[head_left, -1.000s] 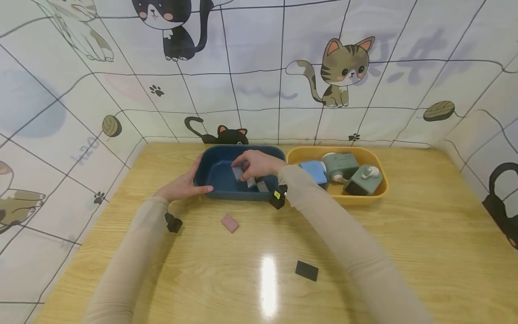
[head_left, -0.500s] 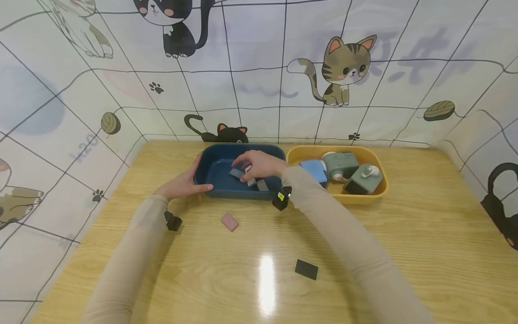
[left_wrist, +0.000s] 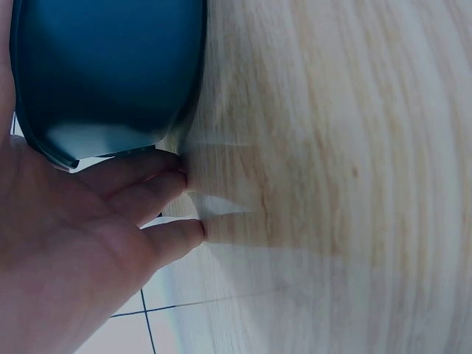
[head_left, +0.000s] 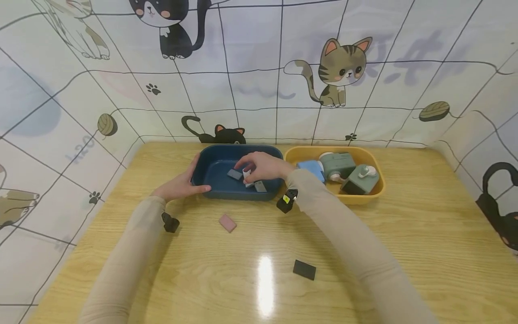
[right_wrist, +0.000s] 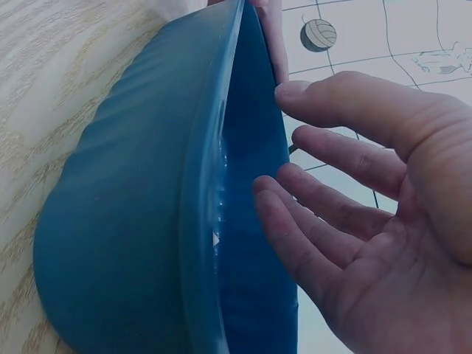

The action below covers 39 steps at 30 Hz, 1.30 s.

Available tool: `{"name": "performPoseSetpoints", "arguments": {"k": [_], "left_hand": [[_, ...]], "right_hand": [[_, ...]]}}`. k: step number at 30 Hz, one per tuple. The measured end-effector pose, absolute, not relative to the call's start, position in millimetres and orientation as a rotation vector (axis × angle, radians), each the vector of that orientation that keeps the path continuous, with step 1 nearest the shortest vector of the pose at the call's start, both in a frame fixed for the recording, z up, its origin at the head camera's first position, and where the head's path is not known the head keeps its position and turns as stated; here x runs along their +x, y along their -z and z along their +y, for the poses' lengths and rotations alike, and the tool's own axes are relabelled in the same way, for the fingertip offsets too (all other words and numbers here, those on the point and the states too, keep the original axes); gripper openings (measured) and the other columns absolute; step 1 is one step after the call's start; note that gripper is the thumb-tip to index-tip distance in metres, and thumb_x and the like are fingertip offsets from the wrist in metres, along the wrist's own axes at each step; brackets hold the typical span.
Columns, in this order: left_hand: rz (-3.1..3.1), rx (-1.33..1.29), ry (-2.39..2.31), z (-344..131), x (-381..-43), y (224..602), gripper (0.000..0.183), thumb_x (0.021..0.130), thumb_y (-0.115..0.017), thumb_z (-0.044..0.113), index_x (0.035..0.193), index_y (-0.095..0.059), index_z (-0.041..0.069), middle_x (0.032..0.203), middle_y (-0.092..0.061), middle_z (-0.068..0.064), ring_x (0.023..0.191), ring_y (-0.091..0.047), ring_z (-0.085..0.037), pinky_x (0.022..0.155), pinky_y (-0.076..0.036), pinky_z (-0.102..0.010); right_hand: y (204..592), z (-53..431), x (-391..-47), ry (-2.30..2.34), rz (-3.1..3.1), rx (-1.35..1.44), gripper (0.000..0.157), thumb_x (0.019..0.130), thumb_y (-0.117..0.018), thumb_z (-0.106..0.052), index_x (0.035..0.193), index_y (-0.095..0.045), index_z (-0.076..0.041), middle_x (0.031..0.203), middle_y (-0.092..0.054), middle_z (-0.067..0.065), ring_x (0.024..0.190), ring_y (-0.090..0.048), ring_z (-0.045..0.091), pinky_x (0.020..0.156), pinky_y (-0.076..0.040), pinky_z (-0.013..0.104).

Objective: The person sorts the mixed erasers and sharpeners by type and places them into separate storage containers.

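Note:
My left hand rests against the left end of a dark blue plastic bin, its fingers along the end and its thumb by the front wall. In the left wrist view, straight fingers lie beside the bin, tips down on the table. My right hand hovers inside the bin over several small blocks: a grey block, a pale block partly hidden by the fingers, and a grey block below the palm. The right wrist view shows that hand's fingers relaxed and apart, nothing between them.
A yellow bin beside the blue one holds a light blue boxy item and two grey-green items with white parts. On the wooden table lie a pink block and a black flat rectangle. A cat-patterned wall stands behind.
The grey block that my right fingers pinched a second ago now lies on the blue bin's floor. The right hand has shifted slightly right; the left hand stays at the bin's end.

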<state>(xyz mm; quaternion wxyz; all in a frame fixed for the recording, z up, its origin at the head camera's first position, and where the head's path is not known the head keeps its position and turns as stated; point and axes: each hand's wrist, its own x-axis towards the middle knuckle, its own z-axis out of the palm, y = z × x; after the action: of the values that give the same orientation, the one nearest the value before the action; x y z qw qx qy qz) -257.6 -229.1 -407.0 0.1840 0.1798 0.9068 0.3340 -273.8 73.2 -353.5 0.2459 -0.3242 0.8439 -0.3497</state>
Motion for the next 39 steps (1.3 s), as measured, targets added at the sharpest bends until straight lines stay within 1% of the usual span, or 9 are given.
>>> {"name": "performPoseSetpoints", "arguments": {"k": [9, 15, 19, 25, 28, 35, 39], "left_hand": [[2.561, 0.498, -0.906, -228.6, -256.5, 406.9, 0.112, 0.087, -0.067, 0.049, 0.152, 0.021, 0.025, 0.158, 0.003, -0.021, 0.137, -0.02, -0.049, 0.108, -0.022, -0.059], [2.555, 0.505, -0.928, -228.9, -255.9, 406.5, 0.112, 0.087, -0.068, 0.046, 0.152, 0.02, 0.025, 0.159, 0.004, -0.02, 0.139, -0.017, -0.048, 0.108, -0.02, -0.059], [2.551, 0.518, -0.948, -229.0, -256.2, 407.0, 0.111, 0.088, -0.069, 0.043, 0.153, 0.018, 0.023, 0.159, 0.006, -0.018, 0.14, -0.014, -0.047, 0.108, -0.019, -0.06], [2.557, 0.509, -0.938, -229.6, -257.7, 410.0, 0.111, 0.087, -0.069, 0.046, 0.153, 0.019, 0.027, 0.159, 0.005, -0.018, 0.14, -0.016, -0.046, 0.108, -0.02, -0.059], [2.554, 0.505, -0.94, -229.2, -257.8, 410.5, 0.111, 0.087, -0.069, 0.047, 0.152, 0.019, 0.027, 0.159, 0.006, -0.017, 0.14, -0.015, -0.047, 0.108, -0.02, -0.06], [2.558, 0.506, -0.95, -228.1, -256.8, 408.0, 0.111, 0.087, -0.068, 0.047, 0.152, 0.019, 0.027, 0.159, 0.006, -0.018, 0.14, -0.015, -0.047, 0.108, -0.02, -0.06], [2.555, 0.511, -0.952, -228.7, -256.9, 407.2, 0.111, 0.088, -0.068, 0.046, 0.152, 0.02, 0.027, 0.159, 0.007, -0.017, 0.14, -0.014, -0.047, 0.108, -0.019, -0.06]], "right_hand": [[356.4, 79.6, -265.9, 1.0, 2.276, -0.935, 0.049, 0.087, -0.069, -0.01, 0.134, -0.056, -0.003, 0.135, -0.053, 0.011, 0.12, -0.053, 0.028, 0.092, -0.047, 0.033], [356.2, 82.4, -258.5, 1.01, 2.257, -0.974, 0.048, 0.087, -0.069, -0.01, 0.133, -0.056, -0.002, 0.133, -0.054, 0.015, 0.117, -0.054, 0.031, 0.091, -0.047, 0.033], [356.0, 84.0, -254.2, 1.006, 2.261, -1.005, 0.046, 0.087, -0.07, -0.01, 0.131, -0.058, -0.003, 0.131, -0.056, 0.014, 0.115, -0.055, 0.03, 0.09, -0.048, 0.031], [353.1, 86.7, -247.4, 0.995, 2.264, -1.057, 0.045, 0.087, -0.071, -0.01, 0.13, -0.059, -0.004, 0.13, -0.056, 0.012, 0.115, -0.055, 0.028, 0.091, -0.047, 0.03], [350.6, 87.7, -243.0, 0.975, 2.265, -1.081, 0.045, 0.087, -0.071, -0.01, 0.13, -0.059, -0.006, 0.129, -0.056, 0.01, 0.115, -0.055, 0.028, 0.092, -0.046, 0.03], [348.9, 90.5, -235.4, 0.986, 2.233, -1.151, 0.046, 0.087, -0.07, -0.008, 0.13, -0.057, -0.001, 0.129, -0.056, 0.01, 0.117, -0.054, 0.029, 0.095, -0.046, 0.037], [347.9, 91.8, -231.6, 0.976, 2.234, -1.163, 0.045, 0.088, -0.07, -0.008, 0.131, -0.057, -0.002, 0.129, -0.057, 0.009, 0.117, -0.054, 0.028, 0.095, -0.046, 0.036]]}}
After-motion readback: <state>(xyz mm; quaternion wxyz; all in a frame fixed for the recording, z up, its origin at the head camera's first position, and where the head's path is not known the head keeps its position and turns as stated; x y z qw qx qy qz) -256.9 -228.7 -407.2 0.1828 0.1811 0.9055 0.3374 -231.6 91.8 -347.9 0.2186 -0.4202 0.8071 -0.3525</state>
